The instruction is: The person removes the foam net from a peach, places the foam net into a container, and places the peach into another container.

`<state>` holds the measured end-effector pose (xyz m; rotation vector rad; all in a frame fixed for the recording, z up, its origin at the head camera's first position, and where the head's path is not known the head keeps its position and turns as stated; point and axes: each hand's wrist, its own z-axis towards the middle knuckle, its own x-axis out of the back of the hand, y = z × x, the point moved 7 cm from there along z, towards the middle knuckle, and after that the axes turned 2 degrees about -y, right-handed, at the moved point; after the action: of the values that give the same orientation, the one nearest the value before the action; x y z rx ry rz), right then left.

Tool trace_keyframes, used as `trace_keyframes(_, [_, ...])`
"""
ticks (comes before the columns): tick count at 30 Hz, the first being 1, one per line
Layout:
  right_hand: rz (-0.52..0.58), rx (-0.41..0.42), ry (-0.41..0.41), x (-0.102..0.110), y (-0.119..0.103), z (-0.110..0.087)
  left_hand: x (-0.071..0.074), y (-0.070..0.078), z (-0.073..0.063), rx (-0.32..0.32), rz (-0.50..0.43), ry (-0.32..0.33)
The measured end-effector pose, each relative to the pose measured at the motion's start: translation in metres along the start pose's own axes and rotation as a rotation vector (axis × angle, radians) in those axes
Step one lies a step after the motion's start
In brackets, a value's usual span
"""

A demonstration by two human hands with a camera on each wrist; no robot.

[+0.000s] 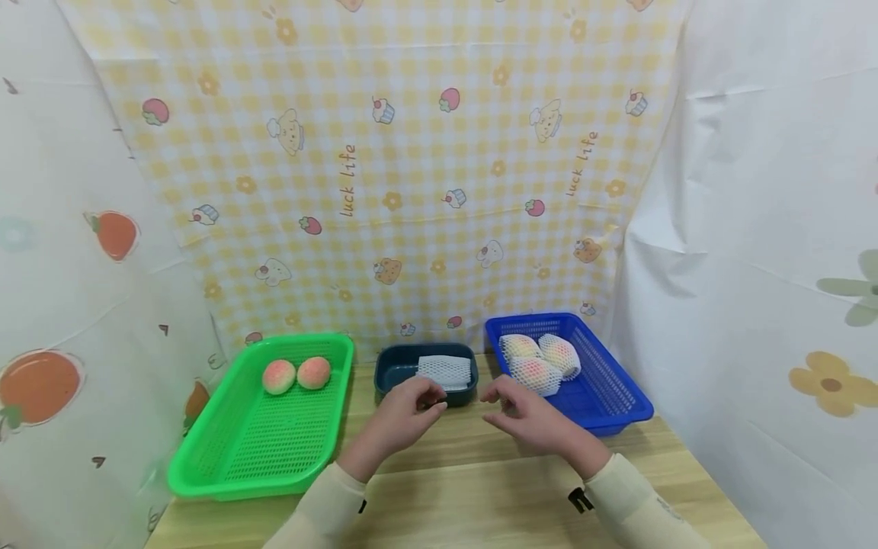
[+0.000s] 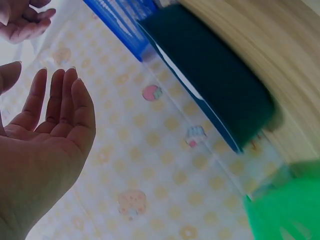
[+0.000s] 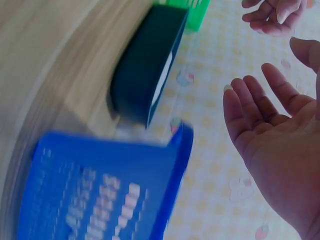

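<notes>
My left hand (image 1: pixel 405 412) hovers in front of a dark teal box (image 1: pixel 396 375), fingers loosely bent and holding nothing. Facing it, my right hand (image 1: pixel 528 415) hangs near the front left of a blue basket (image 1: pixel 610 374), also with nothing in its grasp. Inside the teal box lies white foam netting (image 1: pixel 446 370), partly hidden behind the left fingers. The blue basket holds three peaches (image 1: pixel 535 375) wrapped in white foam nets. Two bare peaches (image 1: pixel 313 373) sit at the back of a green basket (image 1: pixel 274 450) on the left. Both wrist views show relaxed fingers with bare palms.
A wooden table (image 1: pixel 453 503) carries the three containers. Behind it hangs a yellow checked cloth (image 1: pixel 411 168) with cartoon prints. White printed sheets (image 1: pixel 754 229) close in both sides, close to the outer edges of the baskets.
</notes>
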<state>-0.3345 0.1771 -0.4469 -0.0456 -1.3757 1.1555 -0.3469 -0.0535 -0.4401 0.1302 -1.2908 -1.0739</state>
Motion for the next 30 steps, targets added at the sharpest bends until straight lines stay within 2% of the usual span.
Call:
trace_keyframes(7, [-0.024,-0.033,0.063,0.030,0.016,-0.018,-0.027,0.022,0.025,-0.064,0.026,-0.044])
trace_keyframes(12, [-0.016,-0.046,0.102,0.047,0.026,-0.028,-0.042,0.035,0.040,-0.087,0.039,-0.068])
trace_keyframes(22, [-0.046,-0.068,0.154,0.066,0.034,-0.041,-0.068,0.054,0.060,-0.133,0.055,-0.097])
trace_keyframes(26, [-0.068,-0.075,0.162,0.069,0.040,-0.046,-0.086,0.060,0.068,-0.205,0.106,-0.120])
trace_keyframes(30, [-0.105,-0.094,0.183,0.075,0.047,-0.051,-0.109,0.066,0.075,-0.273,0.224,-0.144])
